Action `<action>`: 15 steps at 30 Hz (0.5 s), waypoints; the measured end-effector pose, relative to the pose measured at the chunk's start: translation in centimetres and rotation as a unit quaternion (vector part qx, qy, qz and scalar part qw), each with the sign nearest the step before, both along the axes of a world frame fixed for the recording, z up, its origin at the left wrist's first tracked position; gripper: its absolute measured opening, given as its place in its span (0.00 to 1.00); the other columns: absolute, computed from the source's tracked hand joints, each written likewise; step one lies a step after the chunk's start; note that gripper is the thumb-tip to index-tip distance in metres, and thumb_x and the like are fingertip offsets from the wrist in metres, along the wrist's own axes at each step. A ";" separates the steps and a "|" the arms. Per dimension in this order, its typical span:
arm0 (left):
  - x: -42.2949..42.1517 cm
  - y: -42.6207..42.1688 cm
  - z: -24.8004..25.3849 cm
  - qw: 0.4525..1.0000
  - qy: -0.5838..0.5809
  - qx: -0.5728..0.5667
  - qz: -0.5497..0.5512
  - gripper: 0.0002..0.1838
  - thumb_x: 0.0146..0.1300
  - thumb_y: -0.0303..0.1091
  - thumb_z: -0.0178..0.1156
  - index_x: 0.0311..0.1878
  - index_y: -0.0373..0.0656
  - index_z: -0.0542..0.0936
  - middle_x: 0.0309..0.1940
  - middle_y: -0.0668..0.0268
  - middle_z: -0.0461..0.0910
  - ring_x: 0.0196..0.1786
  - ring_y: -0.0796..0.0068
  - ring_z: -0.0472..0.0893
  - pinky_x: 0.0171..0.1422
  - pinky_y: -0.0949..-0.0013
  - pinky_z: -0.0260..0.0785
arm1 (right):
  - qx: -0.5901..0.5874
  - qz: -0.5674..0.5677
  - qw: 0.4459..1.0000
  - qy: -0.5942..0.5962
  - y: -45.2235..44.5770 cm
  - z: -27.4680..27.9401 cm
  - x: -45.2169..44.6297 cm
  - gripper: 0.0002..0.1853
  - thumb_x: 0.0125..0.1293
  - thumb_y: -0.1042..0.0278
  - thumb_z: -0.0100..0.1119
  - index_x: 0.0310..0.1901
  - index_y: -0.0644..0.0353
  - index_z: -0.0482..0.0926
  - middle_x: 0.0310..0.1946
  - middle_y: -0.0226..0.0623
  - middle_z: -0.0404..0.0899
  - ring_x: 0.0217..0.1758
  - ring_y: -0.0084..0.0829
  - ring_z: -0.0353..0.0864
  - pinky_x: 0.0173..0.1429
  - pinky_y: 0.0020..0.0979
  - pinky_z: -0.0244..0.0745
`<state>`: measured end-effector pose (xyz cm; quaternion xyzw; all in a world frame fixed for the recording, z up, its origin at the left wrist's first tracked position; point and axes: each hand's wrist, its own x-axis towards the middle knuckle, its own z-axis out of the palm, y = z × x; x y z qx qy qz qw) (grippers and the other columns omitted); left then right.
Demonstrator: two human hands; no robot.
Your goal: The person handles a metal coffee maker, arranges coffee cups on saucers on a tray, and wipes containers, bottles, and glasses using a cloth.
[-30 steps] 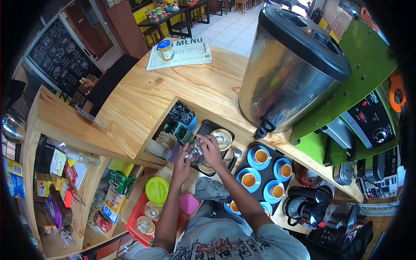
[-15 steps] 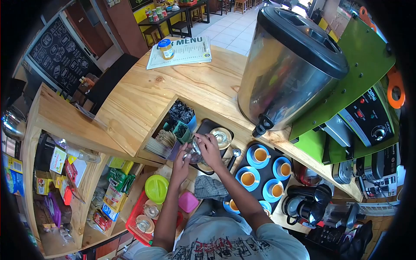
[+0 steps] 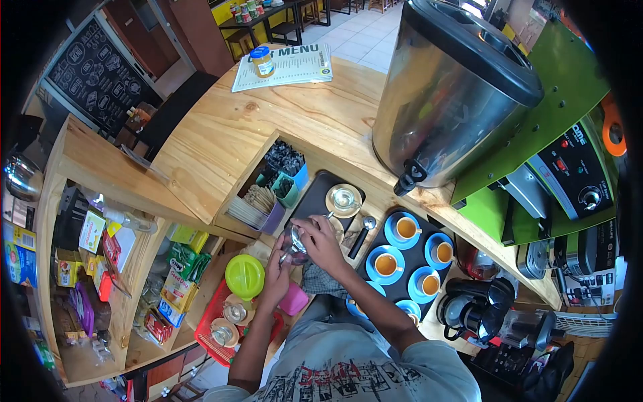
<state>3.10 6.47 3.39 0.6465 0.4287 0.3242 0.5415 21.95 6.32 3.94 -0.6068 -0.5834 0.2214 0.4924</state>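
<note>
The left hand [image 3: 276,273] and right hand [image 3: 320,239] are both closed around a clear glass vessel [image 3: 293,246] in the head view, near the wearer's body. The left cups its near side while the right curls over its far side, probably because smooth glass sits safer between two palms; the fingers hide much of its shape.

Taking the hands as the dial's centre, a black tray [image 3: 312,194] lies just beyond at 1 o'clock, bearing a clear cup [image 3: 344,198] on a saucer. At 3 o'clock, a dark tray [image 3: 408,258] carries coloured drinks in blue cups [image 3: 386,264], each on its saucer, presumably to catch drips. A metal dispenser [image 3: 435,120] stands at 1 o'clock, its black tap [image 3: 408,179] jutting over the ledge, likely to leave room for a vessel beneath.

Well off at 12 o'clock, printed sheets [image 3: 305,72] read "MENU"; a blue-lidded jar [image 3: 262,63] sits on them, perhaps as a weight, its label too small to read. At 8 o'clock, a shelved pack [image 3: 179,289] reads "Good Day". The green machine's panel [image 3: 569,184] at 2 to 3 o'clock shows partial lettering, "OME". The chalkboard [image 3: 100,77] at 10 to 11 o'clock is mostly illegible.
</note>
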 end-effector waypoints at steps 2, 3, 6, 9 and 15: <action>-0.6 -1.3 -0.5 1.000 -0.015 -0.026 0.007 0.06 0.82 0.28 0.50 0.49 0.34 0.72 0.85 0.50 0.58 0.84 0.56 0.62 0.85 0.57 0.53 | -0.007 0.006 1.000 0.011 -1.0 -0.5 -0.6 0.17 0.76 0.66 0.57 0.63 0.51 0.85 0.55 0.50 0.75 0.60 0.52 0.75 0.67 0.47 0.71; -0.7 -1.9 -0.5 0.999 -0.015 -0.029 0.008 0.06 0.82 0.28 0.50 0.49 0.34 0.72 0.85 0.50 0.58 0.84 0.56 0.62 0.85 0.57 0.53 | -0.011 0.011 1.000 0.020 -1.5 -0.7 -0.9 0.17 0.76 0.66 0.57 0.63 0.51 0.85 0.56 0.50 0.75 0.61 0.52 0.75 0.68 0.47 0.71; -1.3 -3.8 -0.9 0.999 0.011 -0.047 0.016 0.06 0.83 0.28 0.50 0.50 0.35 0.71 0.86 0.49 0.55 0.85 0.56 0.60 0.85 0.57 0.52 | -0.023 0.029 0.999 0.020 -2.6 -1.4 -1.0 0.17 0.76 0.66 0.58 0.62 0.52 0.85 0.56 0.50 0.75 0.62 0.53 0.75 0.69 0.47 0.71; -1.9 -5.3 -1.6 0.997 0.039 -0.058 0.006 0.08 0.83 0.29 0.48 0.54 0.34 0.72 0.87 0.49 0.53 0.85 0.56 0.59 0.86 0.57 0.50 | -0.022 0.049 0.998 0.013 -3.4 -2.2 -1.1 0.17 0.76 0.67 0.59 0.62 0.52 0.86 0.54 0.49 0.75 0.59 0.49 0.76 0.67 0.44 0.72; -1.6 -7.0 -0.6 0.991 0.006 -0.132 0.016 0.06 0.85 0.28 0.46 0.47 0.38 0.69 0.88 0.54 0.51 0.78 0.69 0.64 0.81 0.64 0.56 | -0.036 0.062 0.997 0.014 -5.1 -3.1 -1.3 0.17 0.77 0.64 0.58 0.63 0.50 0.86 0.56 0.49 0.76 0.61 0.51 0.76 0.68 0.45 0.72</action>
